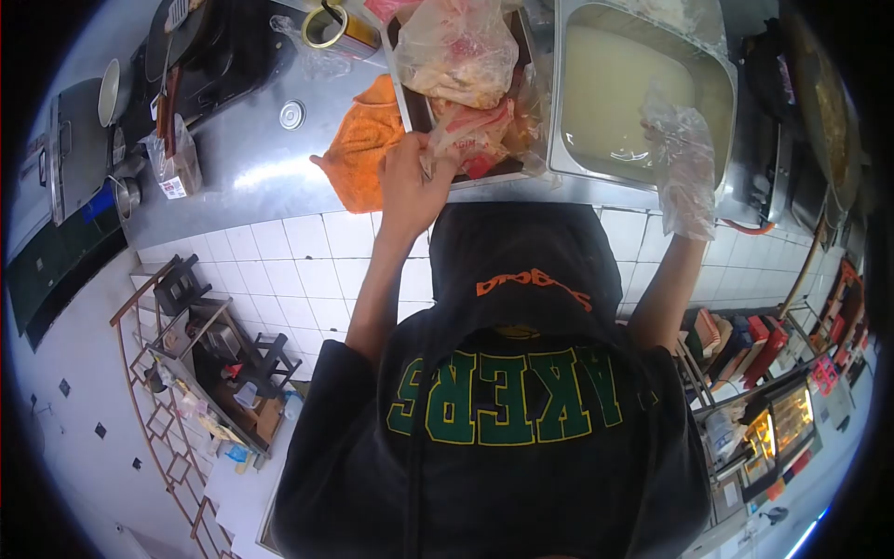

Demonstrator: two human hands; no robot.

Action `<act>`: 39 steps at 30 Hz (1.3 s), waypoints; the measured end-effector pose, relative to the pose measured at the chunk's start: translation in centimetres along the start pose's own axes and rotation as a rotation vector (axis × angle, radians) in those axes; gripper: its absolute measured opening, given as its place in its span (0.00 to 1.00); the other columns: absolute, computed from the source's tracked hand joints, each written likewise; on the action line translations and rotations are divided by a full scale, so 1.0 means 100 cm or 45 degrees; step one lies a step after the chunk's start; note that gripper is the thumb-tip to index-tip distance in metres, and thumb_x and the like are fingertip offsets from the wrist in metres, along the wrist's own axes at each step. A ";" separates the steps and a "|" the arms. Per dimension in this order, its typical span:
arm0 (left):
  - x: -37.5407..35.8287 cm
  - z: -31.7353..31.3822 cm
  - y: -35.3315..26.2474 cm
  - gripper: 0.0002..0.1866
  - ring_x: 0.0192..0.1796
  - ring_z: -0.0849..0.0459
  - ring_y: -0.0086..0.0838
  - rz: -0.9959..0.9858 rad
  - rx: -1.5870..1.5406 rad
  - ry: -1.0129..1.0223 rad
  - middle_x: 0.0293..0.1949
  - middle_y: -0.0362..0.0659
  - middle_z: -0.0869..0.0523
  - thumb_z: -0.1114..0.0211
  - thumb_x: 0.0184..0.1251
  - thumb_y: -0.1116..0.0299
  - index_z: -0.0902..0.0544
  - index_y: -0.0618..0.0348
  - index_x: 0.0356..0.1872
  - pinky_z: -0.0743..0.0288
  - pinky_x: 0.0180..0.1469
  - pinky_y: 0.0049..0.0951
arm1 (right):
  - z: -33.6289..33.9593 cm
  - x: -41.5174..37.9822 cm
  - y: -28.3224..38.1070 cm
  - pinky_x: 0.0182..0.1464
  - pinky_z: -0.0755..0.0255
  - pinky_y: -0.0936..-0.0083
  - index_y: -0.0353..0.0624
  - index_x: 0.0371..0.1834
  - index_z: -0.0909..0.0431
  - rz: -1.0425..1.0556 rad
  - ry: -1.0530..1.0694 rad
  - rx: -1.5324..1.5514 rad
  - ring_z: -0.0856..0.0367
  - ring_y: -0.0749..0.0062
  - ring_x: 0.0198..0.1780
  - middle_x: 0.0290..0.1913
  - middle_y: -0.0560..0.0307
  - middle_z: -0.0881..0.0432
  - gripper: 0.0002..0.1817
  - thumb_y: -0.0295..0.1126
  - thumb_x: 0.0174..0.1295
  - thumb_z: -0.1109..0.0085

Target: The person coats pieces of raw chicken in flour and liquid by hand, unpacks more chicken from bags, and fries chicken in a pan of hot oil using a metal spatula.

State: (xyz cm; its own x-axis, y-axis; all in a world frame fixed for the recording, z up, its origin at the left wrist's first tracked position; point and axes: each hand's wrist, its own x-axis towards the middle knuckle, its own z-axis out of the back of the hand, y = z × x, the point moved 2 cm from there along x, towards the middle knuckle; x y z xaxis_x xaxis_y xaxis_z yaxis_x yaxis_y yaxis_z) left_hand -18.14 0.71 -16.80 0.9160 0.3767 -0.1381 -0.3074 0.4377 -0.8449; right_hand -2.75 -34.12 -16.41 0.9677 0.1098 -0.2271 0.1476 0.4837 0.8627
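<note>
My left hand is bare and pinches the edge of a thin plastic bag with red print, at the near left corner of a metal tray. Another clear bag with reddish, pale contents lies farther back in that tray. On the right, my right hand wears a loose clear plastic glove and hangs over the right side of a steel basin of pale, cloudy liquid. Its fingers are blurred by the glove, and whether they hold anything is not visible.
An orange cloth lies left of the tray, with a round lid beyond it. An open can stands behind the cloth. Pans and a spatula are at the back left; a large wok is at the right.
</note>
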 end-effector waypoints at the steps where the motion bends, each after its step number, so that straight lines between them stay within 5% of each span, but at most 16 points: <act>1: 0.011 0.002 -0.018 0.17 0.48 0.21 0.47 0.121 0.265 0.094 0.40 0.48 0.17 0.33 0.63 0.59 0.21 0.59 0.46 0.34 0.56 0.50 | -0.005 -0.007 0.002 0.53 0.24 0.75 0.38 0.53 0.22 0.019 -0.015 0.236 0.16 0.69 0.48 0.47 0.52 0.15 0.14 0.29 0.66 0.39; 3: 0.022 -0.009 -0.025 0.19 0.48 0.21 0.47 0.239 0.527 0.180 0.39 0.48 0.17 0.33 0.64 0.55 0.21 0.58 0.47 0.36 0.57 0.57 | -0.013 -0.018 0.010 0.50 0.23 0.75 0.36 0.56 0.26 0.047 -0.028 0.470 0.15 0.69 0.46 0.45 0.50 0.14 0.18 0.32 0.66 0.39; 6: 0.035 -0.026 -0.029 0.19 0.48 0.20 0.47 -0.061 0.968 0.270 0.40 0.45 0.16 0.35 0.64 0.53 0.20 0.55 0.48 0.41 0.58 0.67 | -0.020 -0.021 0.027 0.56 0.25 0.73 0.38 0.56 0.21 0.338 0.003 -0.433 0.16 0.67 0.48 0.47 0.51 0.14 0.17 0.33 0.67 0.40; 8: 0.032 -0.027 -0.039 0.18 0.47 0.19 0.47 -0.462 1.029 0.144 0.40 0.44 0.16 0.34 0.62 0.57 0.18 0.53 0.50 0.40 0.58 0.68 | -0.020 -0.023 0.018 0.59 0.27 0.70 0.44 0.51 0.15 0.478 0.005 -0.644 0.17 0.65 0.51 0.49 0.53 0.14 0.13 0.33 0.66 0.41; 9: 0.023 -0.025 -0.044 0.18 0.47 0.19 0.47 -0.467 1.042 0.133 0.40 0.44 0.16 0.34 0.62 0.57 0.18 0.53 0.50 0.40 0.58 0.68 | -0.017 -0.024 0.019 0.59 0.27 0.70 0.44 0.51 0.15 0.489 -0.001 -0.631 0.17 0.65 0.51 0.49 0.53 0.14 0.13 0.33 0.66 0.41; 12: -0.001 -0.012 -0.050 0.15 0.46 0.19 0.44 -0.415 0.927 0.106 0.41 0.44 0.16 0.35 0.61 0.63 0.16 0.52 0.49 0.36 0.57 0.61 | -0.013 -0.036 0.025 0.59 0.28 0.68 0.48 0.45 0.12 0.360 -0.021 -0.716 0.18 0.64 0.53 0.50 0.52 0.14 0.10 0.33 0.65 0.39; 14: -0.010 -0.004 -0.040 0.13 0.45 0.18 0.40 -0.222 0.543 -0.005 0.40 0.46 0.17 0.36 0.65 0.65 0.15 0.56 0.47 0.35 0.58 0.55 | -0.008 -0.042 0.039 0.59 0.28 0.67 0.51 0.46 0.12 0.232 0.084 -0.385 0.18 0.64 0.53 0.51 0.53 0.14 0.10 0.32 0.64 0.39; 19: -0.009 0.008 -0.059 0.16 0.44 0.17 0.35 -0.005 0.088 -0.360 0.37 0.48 0.15 0.40 0.73 0.59 0.16 0.64 0.45 0.29 0.52 0.36 | -0.019 -0.041 0.046 0.56 0.26 0.68 0.47 0.49 0.14 0.301 0.117 -0.434 0.18 0.64 0.51 0.50 0.52 0.15 0.12 0.32 0.64 0.39; 22: 0.000 0.011 -0.058 0.16 0.41 0.18 0.28 0.134 -0.142 -0.330 0.36 0.48 0.14 0.38 0.71 0.59 0.16 0.65 0.45 0.27 0.49 0.29 | -0.026 -0.040 0.047 0.56 0.26 0.68 0.46 0.50 0.15 0.356 0.138 -0.425 0.18 0.64 0.51 0.50 0.51 0.15 0.12 0.32 0.64 0.39; 28: 0.026 0.015 -0.078 0.15 0.38 0.18 0.28 -0.222 0.019 -0.257 0.34 0.44 0.14 0.34 0.67 0.62 0.16 0.64 0.45 0.26 0.48 0.27 | -0.038 -0.050 0.049 0.55 0.26 0.68 0.45 0.50 0.16 0.415 0.146 -0.413 0.18 0.64 0.51 0.49 0.51 0.15 0.13 0.31 0.64 0.39; 39: -0.017 0.086 -0.074 0.13 0.42 0.21 0.21 -0.150 -0.526 -0.455 0.38 0.39 0.15 0.38 0.73 0.64 0.16 0.64 0.45 0.28 0.50 0.24 | -0.111 -0.036 0.057 0.54 0.25 0.67 0.42 0.52 0.18 0.397 0.013 -0.377 0.17 0.63 0.50 0.49 0.50 0.15 0.14 0.31 0.64 0.39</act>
State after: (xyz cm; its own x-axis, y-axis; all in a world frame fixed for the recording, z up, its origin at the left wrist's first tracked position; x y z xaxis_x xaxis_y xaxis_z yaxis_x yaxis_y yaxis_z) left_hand -19.64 3.88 -5.88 0.7716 0.6294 0.0922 -0.0159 0.1640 -0.9863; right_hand -7.62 -22.09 -15.67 0.9544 0.2979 0.0183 -0.2181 0.6543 0.7241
